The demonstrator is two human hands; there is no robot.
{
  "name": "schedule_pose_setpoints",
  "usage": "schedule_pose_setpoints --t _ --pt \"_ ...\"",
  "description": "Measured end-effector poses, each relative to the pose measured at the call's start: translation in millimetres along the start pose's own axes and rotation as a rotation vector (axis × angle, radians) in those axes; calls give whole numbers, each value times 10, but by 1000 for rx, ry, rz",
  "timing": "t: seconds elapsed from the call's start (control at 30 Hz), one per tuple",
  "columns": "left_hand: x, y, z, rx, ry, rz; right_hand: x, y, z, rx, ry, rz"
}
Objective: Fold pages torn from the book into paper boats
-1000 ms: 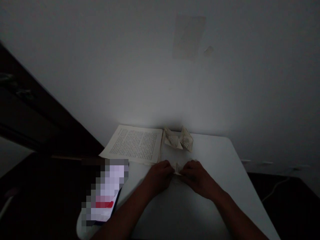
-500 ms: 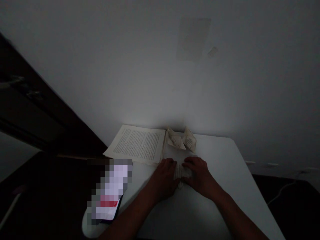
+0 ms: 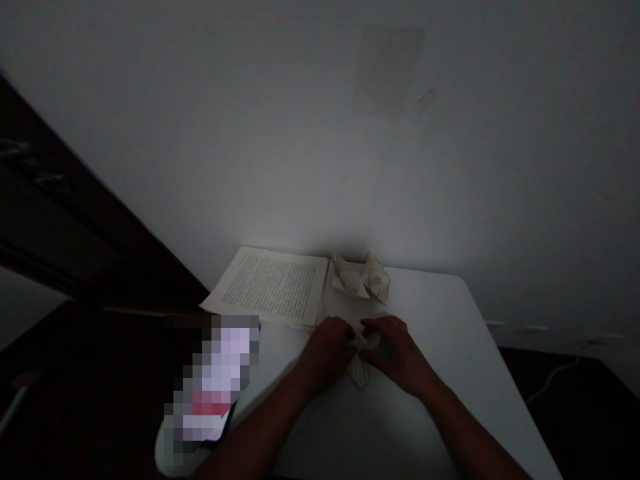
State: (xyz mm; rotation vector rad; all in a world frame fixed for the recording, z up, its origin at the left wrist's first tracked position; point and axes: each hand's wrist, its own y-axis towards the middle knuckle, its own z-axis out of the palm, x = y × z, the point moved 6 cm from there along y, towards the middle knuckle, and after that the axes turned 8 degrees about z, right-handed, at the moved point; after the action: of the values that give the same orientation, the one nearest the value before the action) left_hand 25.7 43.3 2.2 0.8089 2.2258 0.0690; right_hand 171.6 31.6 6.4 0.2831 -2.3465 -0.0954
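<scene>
A small folded piece of printed paper (image 3: 359, 373) lies low over the table between my hands, its pointed end towards me. My left hand (image 3: 330, 350) is at its left side, fingers curled and closed on its edge. Beside it on the right, my right hand (image 3: 393, 347) is curved, with a gap between thumb and forefinger; its thumb tip is close to the paper, and dim light hides whether they touch. Beyond my hands, near the wall, stands a folded paper shape (image 3: 377, 279) with upright points, made of printed pages.
A stack of printed pages (image 3: 273, 287) lies at the table's back left. A lit phone (image 3: 220, 380), partly blurred out, rests along the left edge. The white table (image 3: 440, 333) meets a wall (image 3: 275, 167); a cable (image 3: 555, 380) hangs at right.
The folded paper has shifted slightly towards me, and its pointed end shows more. The gap between my right thumb and forefinger looks wider. The whole view has moved a little.
</scene>
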Motion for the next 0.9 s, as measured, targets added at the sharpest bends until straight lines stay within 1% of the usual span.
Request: schedule_pose_setpoints --t 0.07,0.13,0.2,0.27,0.37,0.47,0.63,0.8,0.9 --pt "-2 6 -16 -29 -80 -34 -14 4 -17 3 102 65" --pt "-11 12 -44 -61 -145 -46 -52 3 -12 16 230 171" --pt "-25 19 -56 -56 -179 -40 -89 -3 13 35 362 275" --pt "-36 25 -54 -30 -200 -29 -98 -7 42 58 467 329" --pt "-37 30 -63 -48 -259 -40 -49 -2 64 111 531 302" --pt "-38 36 -77 -107 -340 -67 18 3 33 136 472 225" --pt "-64 55 -86 -181 -448 -66 43 -9 -50 57 444 184" --pt "-64 61 -130 -231 -477 -63 35 -19 -74 -5 447 163" --pt "-27 51 -183 -288 -483 -94 -22 -22 -111 -88 461 193"
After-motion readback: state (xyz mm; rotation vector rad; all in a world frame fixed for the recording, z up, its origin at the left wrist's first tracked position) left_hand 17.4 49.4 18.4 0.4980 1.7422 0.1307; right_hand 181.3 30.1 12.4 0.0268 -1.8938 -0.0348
